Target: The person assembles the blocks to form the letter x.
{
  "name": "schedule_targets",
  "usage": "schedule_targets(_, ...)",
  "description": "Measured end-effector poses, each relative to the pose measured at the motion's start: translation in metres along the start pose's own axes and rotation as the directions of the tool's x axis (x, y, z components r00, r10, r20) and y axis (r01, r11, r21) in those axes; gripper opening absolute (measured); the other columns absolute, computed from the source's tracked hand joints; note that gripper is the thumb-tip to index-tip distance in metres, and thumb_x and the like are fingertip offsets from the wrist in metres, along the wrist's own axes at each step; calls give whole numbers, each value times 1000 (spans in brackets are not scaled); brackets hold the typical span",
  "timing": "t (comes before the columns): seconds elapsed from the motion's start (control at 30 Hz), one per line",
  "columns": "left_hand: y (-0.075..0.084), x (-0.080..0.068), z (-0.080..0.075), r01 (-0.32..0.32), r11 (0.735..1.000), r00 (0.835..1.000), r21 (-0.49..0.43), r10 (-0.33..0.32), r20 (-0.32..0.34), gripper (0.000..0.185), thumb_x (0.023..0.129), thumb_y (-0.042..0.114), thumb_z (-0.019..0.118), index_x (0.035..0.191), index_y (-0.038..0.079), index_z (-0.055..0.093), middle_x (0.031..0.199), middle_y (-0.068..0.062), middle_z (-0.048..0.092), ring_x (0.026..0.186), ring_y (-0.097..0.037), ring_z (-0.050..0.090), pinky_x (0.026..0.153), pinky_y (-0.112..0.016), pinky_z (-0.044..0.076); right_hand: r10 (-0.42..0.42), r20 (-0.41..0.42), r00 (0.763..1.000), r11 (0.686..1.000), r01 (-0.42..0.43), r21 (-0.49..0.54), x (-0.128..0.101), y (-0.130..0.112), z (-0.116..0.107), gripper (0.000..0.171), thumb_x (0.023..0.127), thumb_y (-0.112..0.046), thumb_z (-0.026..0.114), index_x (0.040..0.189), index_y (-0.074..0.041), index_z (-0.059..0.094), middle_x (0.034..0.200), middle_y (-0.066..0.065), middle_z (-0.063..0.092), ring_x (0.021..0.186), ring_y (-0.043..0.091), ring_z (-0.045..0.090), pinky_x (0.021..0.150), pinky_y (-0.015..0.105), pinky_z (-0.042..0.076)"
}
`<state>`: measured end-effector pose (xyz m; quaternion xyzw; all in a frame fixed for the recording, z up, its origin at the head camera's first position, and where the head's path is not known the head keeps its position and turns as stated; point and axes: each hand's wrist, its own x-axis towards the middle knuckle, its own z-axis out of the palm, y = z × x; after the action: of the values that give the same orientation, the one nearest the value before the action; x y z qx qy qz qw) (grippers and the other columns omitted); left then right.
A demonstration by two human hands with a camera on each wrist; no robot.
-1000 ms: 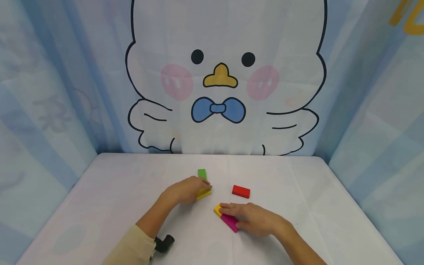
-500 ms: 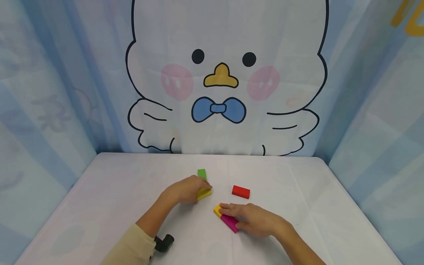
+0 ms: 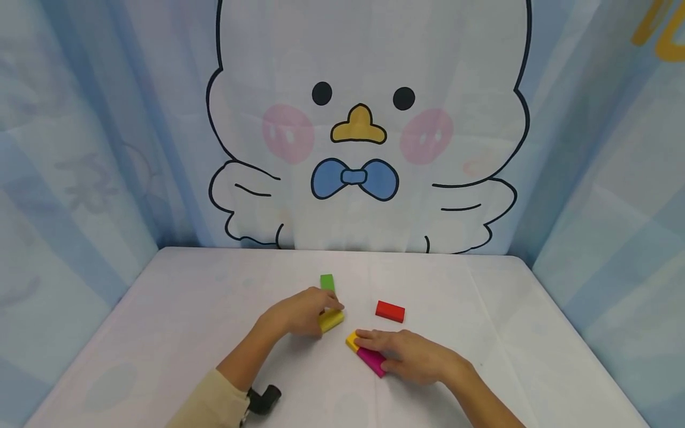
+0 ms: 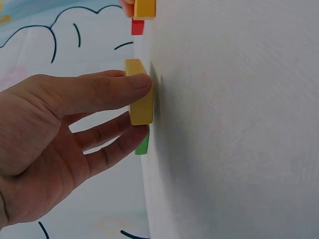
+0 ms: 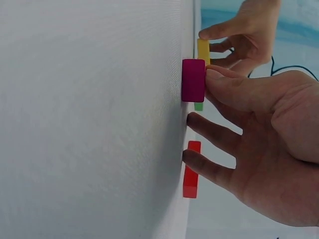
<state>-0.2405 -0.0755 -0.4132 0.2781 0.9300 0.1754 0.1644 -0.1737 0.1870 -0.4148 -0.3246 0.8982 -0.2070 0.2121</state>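
My left hand (image 3: 301, 311) pinches a yellow block (image 3: 332, 321) between thumb and fingers, low over the white tabletop. The left wrist view shows the thumb across the near face of this yellow block (image 4: 142, 107). Just beyond it lies a green block (image 3: 327, 282), partly covered by the hand. My right hand (image 3: 417, 356) rests on a magenta block (image 3: 371, 362) and an orange-yellow block (image 3: 352, 341), which lie end to end in a slanted line. In the right wrist view its thumb touches the magenta block (image 5: 193, 80), with the other fingers spread and fairly straight.
A red block (image 3: 390, 311) lies behind the right hand, touched by neither hand as seen from the head. On the left wrist sits a black device (image 3: 264, 399). The white table (image 3: 160, 333) meets a printed cloth backdrop (image 3: 364, 220) at its far edge.
The left hand has drawn the yellow block slightly nearer, away from the green one, and more of its top shows. The right hand and its two blocks stay put.
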Motion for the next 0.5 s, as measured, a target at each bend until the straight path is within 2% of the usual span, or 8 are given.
schedule_targets(0.27, 7, -10, -2, 23, 999, 1000, -29, -22, 4, 59, 83, 7, 87, 138, 21, 70, 149, -4, 58, 132, -27, 56, 103, -44, 57, -1, 0, 1000, 1000, 1, -14, 0, 1, 1, 59, 100, -11, 67, 155, -27, 51, 164, -13, 42, 153, 20, 40, 119, 47, 43)
schedule_targets(0.5, 11, -17, -2, -19, 999, 1000, -38, 20, 21, 61, 83, 8, 87, 140, 21, 68, 146, -2, 59, 112, -18, 61, 91, -30, 59, 0, 13, 1000, 1000, 0, -7, 1, 1, 0, 59, 101, -14, 67, 156, -28, 51, 164, -13, 42, 153, 20, 41, 118, 47, 44)
